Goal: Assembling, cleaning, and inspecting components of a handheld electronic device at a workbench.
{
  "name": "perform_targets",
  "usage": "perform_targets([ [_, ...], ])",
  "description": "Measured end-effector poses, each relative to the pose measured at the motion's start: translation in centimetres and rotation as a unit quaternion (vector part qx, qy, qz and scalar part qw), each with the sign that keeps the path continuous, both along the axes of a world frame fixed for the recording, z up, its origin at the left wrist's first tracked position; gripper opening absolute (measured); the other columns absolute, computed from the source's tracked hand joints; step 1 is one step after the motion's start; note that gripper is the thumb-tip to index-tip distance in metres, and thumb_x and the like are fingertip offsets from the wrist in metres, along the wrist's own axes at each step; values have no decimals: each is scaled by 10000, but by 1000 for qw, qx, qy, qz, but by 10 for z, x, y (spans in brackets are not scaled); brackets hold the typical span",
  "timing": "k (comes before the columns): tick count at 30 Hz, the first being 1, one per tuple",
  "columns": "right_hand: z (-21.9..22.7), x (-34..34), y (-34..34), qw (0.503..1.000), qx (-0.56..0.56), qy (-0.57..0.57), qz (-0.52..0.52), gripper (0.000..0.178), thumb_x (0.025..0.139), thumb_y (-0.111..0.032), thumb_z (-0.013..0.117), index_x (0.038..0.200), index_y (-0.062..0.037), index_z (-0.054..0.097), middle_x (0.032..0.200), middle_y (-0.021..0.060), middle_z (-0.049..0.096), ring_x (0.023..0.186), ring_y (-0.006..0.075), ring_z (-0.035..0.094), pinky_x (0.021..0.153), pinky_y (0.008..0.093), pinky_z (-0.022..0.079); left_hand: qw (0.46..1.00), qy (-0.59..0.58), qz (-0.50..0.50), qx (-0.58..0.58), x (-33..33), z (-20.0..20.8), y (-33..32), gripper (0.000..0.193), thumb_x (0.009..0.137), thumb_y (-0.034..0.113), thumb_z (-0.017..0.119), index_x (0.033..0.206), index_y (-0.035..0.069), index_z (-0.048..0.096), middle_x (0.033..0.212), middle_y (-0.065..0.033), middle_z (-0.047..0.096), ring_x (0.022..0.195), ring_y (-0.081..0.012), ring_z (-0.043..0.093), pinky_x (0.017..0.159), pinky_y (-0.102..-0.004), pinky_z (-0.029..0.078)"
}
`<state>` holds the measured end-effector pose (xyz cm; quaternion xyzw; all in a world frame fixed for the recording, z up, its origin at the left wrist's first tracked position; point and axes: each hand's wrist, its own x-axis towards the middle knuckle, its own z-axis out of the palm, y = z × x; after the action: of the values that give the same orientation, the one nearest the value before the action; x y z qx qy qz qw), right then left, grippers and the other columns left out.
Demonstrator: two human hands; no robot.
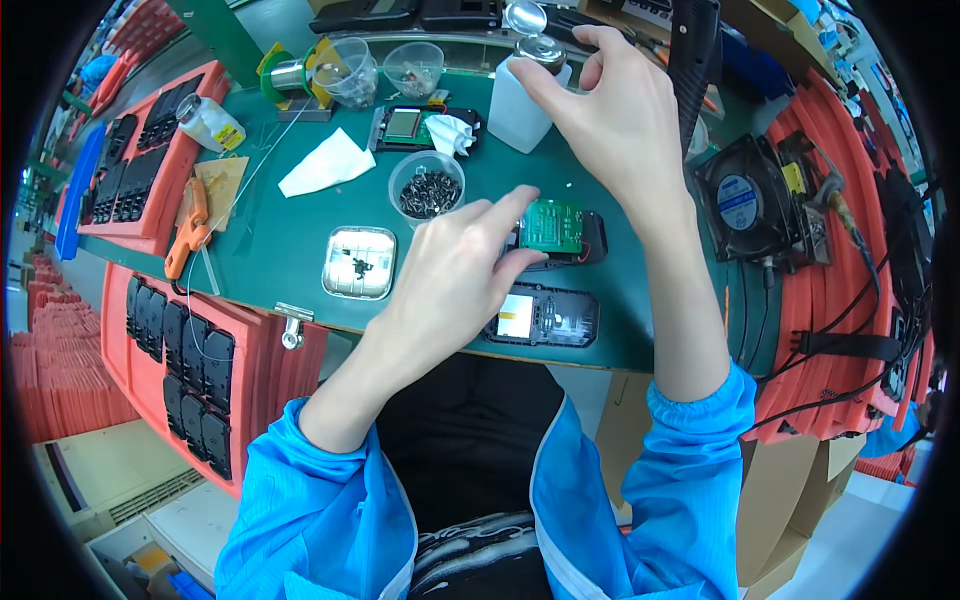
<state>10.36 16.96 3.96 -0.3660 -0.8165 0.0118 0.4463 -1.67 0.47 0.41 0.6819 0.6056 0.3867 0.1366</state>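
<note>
My left hand (455,265) reaches over the front of the green mat, index finger and thumb apart, at the left edge of a green circuit board (553,226). The board lies in a black plastic housing with a red wire at its right; whether my fingertips touch it I cannot tell. Just below is another black housing half (570,318) with a pale display window. My right hand (630,125) is raised at the back right, fingers curled and spread with nothing visible between them. Beside its thumb stands a white plastic bottle (518,110) with a metal cap, its round lid tilted up.
Left of my hands are a cup of dark screws (428,187) and a metal tray (360,263) with small black parts. Farther left lie an orange glue gun (189,228) and red foam trays (140,155) of black housings. A black fan (738,203) with cables stands at the right.
</note>
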Motion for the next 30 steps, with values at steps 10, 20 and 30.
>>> perform_targets([
  [10,6,-10,14,997,-68,-41,0,545,861,-459,816,1098,28,753,645,32,565,603,152,582,598,318,474,1000,-18,-2,9,1,-4,0,509,843,91,834,1311,21,647,939,-185,729,716,-322,692,662,-424,546],
  [20,9,-30,-25,994,-71,14,83,369,927,-326,794,1037,25,773,653,83,682,585,203,666,590,355,516,999,-39,-9,-20,-1,-3,0,437,848,67,818,1244,-11,651,977,-228,734,850,-411,725,732,-472,580],
  [30,1,-97,-22,939,-134,-307,83,228,910,-223,760,971,-8,805,810,223,742,803,396,752,725,463,603,996,-47,-51,52,-3,-20,5,391,846,36,799,1171,-69,610,888,-244,686,803,-463,701,685,-514,573],
])
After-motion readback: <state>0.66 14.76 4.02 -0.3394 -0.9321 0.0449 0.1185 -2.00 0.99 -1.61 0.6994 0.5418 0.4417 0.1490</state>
